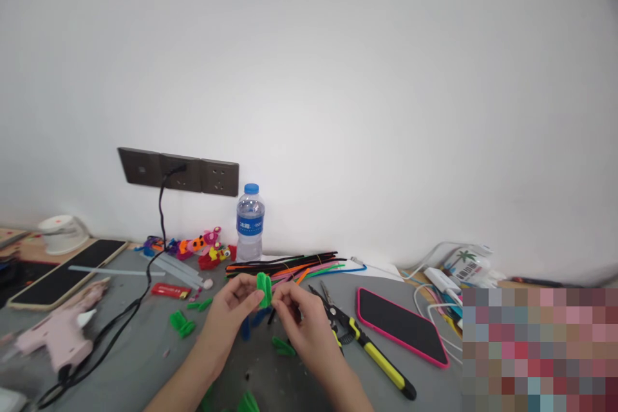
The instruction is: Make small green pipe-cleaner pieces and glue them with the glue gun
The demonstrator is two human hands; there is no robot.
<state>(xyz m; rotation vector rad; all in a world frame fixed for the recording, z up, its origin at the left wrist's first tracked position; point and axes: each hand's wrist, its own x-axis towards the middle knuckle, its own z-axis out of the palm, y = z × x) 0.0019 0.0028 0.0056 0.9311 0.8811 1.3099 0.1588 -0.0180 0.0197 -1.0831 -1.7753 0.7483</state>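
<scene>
Between the thumb and fingers of my left hand [230,308] is a folded bundle of bright green pipe cleaner [264,290], held upright above the grey mat. My right hand [305,317] is closed in a pinch close against the bundle's right side; what its fingertips grip is hidden. More folded green pipe cleaner pieces [182,324] lie left of my left wrist, and another green piece [282,346] rests under my right hand. Dark blue strands show below my fingers. Yellow-and-black pliers [383,364] lie just right of my right hand, jaws pointing away.
A pink glue gun [60,335] with a black cord lies left, near a phone [67,273] and glue sticks [176,269]. Behind my hands are loose pipe cleaners [290,266], a water bottle [250,225] and small colourful figures [203,244]. A pink-cased phone [403,327] lies right.
</scene>
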